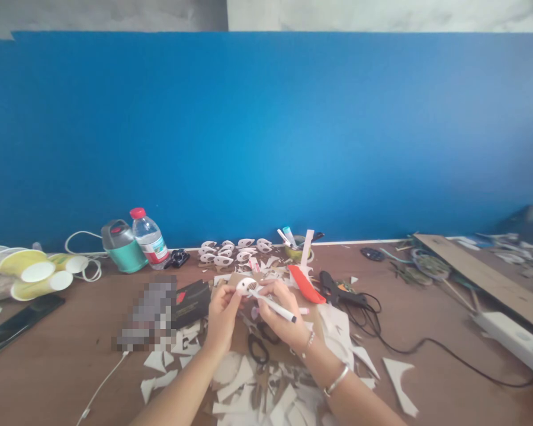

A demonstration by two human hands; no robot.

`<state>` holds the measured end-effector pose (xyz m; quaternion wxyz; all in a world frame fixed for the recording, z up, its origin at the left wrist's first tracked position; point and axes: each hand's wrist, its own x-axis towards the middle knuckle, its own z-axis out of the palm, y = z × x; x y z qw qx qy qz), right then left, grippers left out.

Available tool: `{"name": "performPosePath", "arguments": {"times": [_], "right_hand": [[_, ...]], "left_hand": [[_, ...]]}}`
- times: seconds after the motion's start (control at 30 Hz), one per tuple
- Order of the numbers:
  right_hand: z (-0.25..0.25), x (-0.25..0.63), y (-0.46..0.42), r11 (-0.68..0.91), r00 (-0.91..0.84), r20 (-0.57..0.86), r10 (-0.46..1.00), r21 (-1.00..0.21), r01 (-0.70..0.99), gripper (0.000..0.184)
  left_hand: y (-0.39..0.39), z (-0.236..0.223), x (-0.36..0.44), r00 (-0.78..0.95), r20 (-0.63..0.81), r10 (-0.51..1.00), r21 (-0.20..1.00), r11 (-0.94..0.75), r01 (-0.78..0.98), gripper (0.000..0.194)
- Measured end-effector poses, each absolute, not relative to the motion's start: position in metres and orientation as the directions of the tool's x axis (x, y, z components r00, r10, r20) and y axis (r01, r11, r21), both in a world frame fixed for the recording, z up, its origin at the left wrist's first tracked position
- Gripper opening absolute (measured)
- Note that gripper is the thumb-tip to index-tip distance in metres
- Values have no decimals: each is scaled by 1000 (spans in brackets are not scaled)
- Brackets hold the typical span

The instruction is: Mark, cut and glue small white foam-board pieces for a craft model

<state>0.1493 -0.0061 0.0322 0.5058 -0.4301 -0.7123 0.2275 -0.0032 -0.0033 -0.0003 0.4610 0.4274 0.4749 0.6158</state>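
Between the thumb and fingers of my left hand (223,312) is a small white cutout (245,284), rounded and bird-like, with dark marks on it. My right hand (281,312) grips a white marker pen (279,308), its black end pointing back toward me and its tip against or very near the cutout's right side. Below both hands, scissors (258,350) with black handles lie among white scraps (244,378). Farther back, several similar white pieces with dark marks (223,260) stand grouped near the wall.
Left: a bottle with a red cap (150,239), a teal container (127,255), stacked paper cups (38,271) and a black phone-like slab (24,322). Right: a black glue gun (343,290) with a trailing cord, a red curved piece (306,285), a white power strip (515,340). A blue panel (266,136) rises behind.
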Motion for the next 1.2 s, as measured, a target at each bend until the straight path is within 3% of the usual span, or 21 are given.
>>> {"name": "performPosePath", "arguments": {"times": [1.2], "right_hand": [[31,146,-7,417,-23,433,901,-853,314,8]], "left_hand": [[-4,2,-3,-206,99,974,977,-135,-168,22]]}}
